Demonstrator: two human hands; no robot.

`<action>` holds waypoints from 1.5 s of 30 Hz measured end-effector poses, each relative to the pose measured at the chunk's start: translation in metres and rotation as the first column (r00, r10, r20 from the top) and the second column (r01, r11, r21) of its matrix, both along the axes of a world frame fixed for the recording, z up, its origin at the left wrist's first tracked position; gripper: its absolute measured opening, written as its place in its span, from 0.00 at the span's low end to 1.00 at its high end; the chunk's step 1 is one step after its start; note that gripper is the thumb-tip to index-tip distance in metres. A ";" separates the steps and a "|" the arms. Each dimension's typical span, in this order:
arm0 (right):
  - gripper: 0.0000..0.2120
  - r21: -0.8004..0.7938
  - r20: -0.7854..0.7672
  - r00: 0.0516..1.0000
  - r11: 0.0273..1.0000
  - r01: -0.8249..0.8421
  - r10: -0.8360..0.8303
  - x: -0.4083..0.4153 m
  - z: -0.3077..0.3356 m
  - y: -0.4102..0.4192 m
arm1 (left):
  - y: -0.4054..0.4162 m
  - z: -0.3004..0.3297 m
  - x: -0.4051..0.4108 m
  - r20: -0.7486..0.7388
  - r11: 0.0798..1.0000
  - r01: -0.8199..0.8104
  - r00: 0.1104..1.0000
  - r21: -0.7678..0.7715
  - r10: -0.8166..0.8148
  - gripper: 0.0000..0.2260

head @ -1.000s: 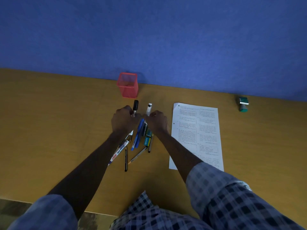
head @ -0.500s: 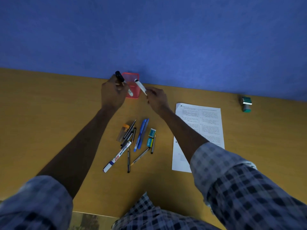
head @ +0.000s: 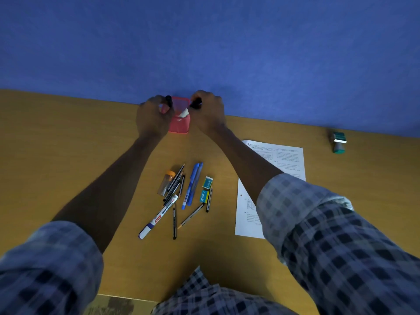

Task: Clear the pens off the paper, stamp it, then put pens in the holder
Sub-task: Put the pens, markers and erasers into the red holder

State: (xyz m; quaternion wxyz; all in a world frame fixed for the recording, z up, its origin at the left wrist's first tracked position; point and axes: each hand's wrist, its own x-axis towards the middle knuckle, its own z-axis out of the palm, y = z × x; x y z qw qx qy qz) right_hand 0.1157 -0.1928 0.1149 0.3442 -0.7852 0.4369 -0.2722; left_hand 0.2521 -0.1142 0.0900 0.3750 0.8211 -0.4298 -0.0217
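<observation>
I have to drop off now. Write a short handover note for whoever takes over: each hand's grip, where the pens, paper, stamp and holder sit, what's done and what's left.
Left hand: grip on a black-capped marker at the red holder.
Right hand: grip on a second marker, white end dipping into the holder.
Paper: clear of pens, right of the pile; whether it is stamped cannot be read.
Stamp: far right, near the wall.
Left: drop both markers in, then load the loose pile, including the whiteboard marker and blue pens.
</observation>
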 end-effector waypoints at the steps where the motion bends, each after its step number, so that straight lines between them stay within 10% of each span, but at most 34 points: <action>1: 0.07 0.010 0.009 1.000 1.000 -0.001 0.001 0.002 -0.001 -0.001 | -0.001 -0.002 0.000 0.017 0.999 -0.014 1.000 0.037 0.013 0.11; 22: 0.10 0.107 -0.214 0.977 0.993 0.042 -0.018 -0.040 -0.048 0.031 | 0.032 -0.032 -0.022 -0.041 0.987 -0.069 0.996 0.143 0.075 0.14; 45: 0.10 0.201 -0.498 0.867 0.970 0.134 -0.017 -0.053 -0.094 0.080 | 0.065 -0.074 -0.106 -0.129 0.838 0.242 0.970 0.489 -0.205 0.08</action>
